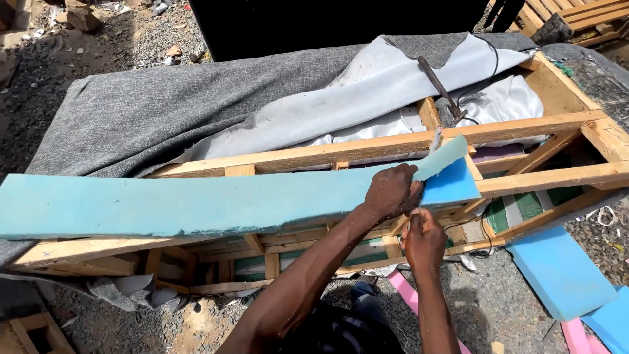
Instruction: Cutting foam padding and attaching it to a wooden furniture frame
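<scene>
One long blue foam strip lies across one wooden frame. The left hand has its fingers clamped on the strip's edge; the right hand, just below, has its fingers curled together around something unseen. One hammer rests beyond them, and three loose foam pieces lie to their right.

foam strip: left end cut off by frame edge
blade: mostly hidden behind foam
right hand: grip contents unclear
</scene>
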